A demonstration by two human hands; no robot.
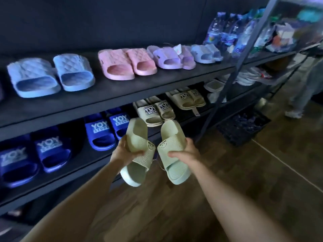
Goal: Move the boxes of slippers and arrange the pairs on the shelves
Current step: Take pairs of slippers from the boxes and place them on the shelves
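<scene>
She is standing at the rack with one pale green slipper in each hand. The left slipper (138, 137) and the right slipper (172, 135) are both held nearly on end. Their long axes run up and away, heels raised toward the shelves and open toes dropping back toward her. Both are soles-down with the ribbed straps facing her, and the two smiley-marked strap edges almost meet in the middle.

Her left hand (125, 152) grips its slipper from the outer side, fingers (138, 153) curled over the strap. Her right hand (186, 153) does the same, thumb laid across the strap and the rest wrapped round the outer edge.

The pair hangs in the air just off the front edge of the lower shelf (70, 177), before the dark blue pairs (103, 131) and the cream pair (155, 110), above the wooden floor (227, 180).
</scene>
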